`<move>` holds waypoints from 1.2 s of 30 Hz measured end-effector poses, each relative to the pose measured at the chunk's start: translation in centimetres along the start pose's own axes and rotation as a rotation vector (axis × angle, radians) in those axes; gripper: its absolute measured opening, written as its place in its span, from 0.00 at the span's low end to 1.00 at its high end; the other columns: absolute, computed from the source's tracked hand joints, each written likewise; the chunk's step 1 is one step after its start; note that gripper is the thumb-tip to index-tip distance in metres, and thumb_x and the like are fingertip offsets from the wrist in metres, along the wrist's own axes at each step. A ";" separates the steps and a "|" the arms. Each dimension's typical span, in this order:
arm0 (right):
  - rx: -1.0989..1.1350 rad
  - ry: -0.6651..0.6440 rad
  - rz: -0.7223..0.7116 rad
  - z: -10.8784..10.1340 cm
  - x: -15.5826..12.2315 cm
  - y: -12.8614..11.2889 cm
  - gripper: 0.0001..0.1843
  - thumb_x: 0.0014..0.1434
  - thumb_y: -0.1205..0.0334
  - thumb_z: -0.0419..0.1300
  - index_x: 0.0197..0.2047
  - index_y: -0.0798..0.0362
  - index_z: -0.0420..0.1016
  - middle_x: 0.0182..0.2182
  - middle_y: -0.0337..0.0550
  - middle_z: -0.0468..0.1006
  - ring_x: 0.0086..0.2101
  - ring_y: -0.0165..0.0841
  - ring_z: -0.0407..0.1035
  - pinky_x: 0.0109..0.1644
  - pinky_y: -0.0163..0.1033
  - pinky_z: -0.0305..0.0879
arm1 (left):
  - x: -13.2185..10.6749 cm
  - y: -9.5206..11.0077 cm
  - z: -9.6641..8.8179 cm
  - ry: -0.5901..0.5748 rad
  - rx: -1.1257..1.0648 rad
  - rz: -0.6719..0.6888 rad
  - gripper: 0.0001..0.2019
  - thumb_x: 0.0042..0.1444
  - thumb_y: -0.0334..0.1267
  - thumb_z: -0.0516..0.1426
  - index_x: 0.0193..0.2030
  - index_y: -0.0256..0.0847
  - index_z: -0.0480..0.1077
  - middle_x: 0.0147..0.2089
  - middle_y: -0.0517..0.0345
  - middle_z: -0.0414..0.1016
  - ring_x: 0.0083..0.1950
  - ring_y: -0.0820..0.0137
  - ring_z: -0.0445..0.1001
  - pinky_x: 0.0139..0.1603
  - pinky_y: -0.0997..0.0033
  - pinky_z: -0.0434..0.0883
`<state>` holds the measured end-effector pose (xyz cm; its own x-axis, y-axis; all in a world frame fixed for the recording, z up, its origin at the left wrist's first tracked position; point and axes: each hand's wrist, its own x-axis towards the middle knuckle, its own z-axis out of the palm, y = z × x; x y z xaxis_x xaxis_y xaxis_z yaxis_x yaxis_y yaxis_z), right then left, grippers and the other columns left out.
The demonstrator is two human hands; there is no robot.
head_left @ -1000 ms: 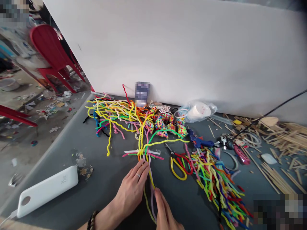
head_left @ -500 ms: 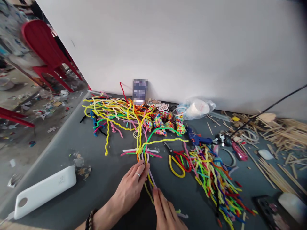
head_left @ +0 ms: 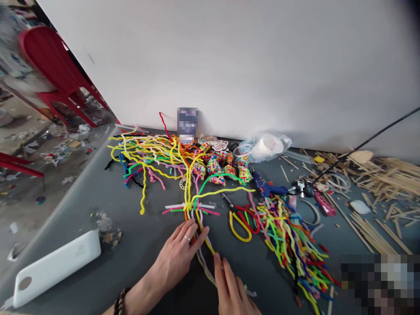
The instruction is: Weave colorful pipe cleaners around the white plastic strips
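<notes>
A woven cross of fuzzy pipe cleaners (head_left: 187,206) lies on the grey table, with a white strip and pink and green stems running crosswise. My left hand (head_left: 180,247) has its fingers closed over the orange and pale stems just below the crossing. Lower right, my right hand (head_left: 232,286) pinches a yellow pipe cleaner (head_left: 208,243) that runs down from the weave. Between the hands, a lilac pipe cleaner (head_left: 202,262) curves loosely. Its lower part passes behind my right fingers. Scissors (head_left: 241,221) with yellow and red handles rest to the right.
A pile of mixed pipe cleaners (head_left: 292,245) lies right, below a blue glue gun (head_left: 267,187). Long yellow stems (head_left: 147,151) and beaded bundles (head_left: 216,168) sit at the back. A white power bank (head_left: 59,267) lies left, wooden sticks (head_left: 370,232) far right.
My right hand has shifted slightly right and down, drawing the yellow stem with it. The lilac stem now hangs lower, apart from the yellow one. My left thumb has spread outward.
</notes>
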<state>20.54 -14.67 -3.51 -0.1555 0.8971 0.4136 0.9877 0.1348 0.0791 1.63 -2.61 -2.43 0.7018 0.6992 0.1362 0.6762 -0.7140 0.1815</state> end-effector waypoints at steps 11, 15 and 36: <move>0.326 0.125 -0.160 -0.3 1.2 -1.6 0.21 0.71 0.71 0.51 0.56 0.51 0.82 0.41 0.45 0.87 0.36 0.36 0.79 0.39 0.39 0.70 | -0.5 0.8 0.3 0.008 -0.015 -0.001 0.31 0.66 0.28 0.51 0.76 0.35 0.56 0.80 0.48 0.52 0.81 0.60 0.50 0.75 0.54 0.65; 0.494 0.080 -0.198 -1.4 3.6 0.6 0.21 0.77 0.54 0.49 0.47 0.54 0.83 0.34 0.44 0.86 0.29 0.33 0.76 0.35 0.40 0.66 | -0.7 2.0 0.5 0.035 0.075 -0.042 0.32 0.67 0.33 0.53 0.77 0.32 0.54 0.80 0.43 0.49 0.80 0.55 0.50 0.74 0.55 0.66; -0.370 0.218 0.342 -1.6 8.7 11.8 0.06 0.67 0.61 0.65 0.41 0.53 0.82 0.24 0.41 0.80 0.24 0.34 0.70 0.28 0.40 0.53 | -0.7 6.1 1.6 0.081 0.217 -0.212 0.32 0.66 0.34 0.50 0.75 0.22 0.55 0.77 0.35 0.58 0.78 0.51 0.57 0.73 0.52 0.68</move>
<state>30.78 -5.95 2.52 0.1350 0.7508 0.6466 0.9175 -0.3412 0.2046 5.60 -7.49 -2.99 0.5260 0.8276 0.1960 0.8435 -0.5370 0.0036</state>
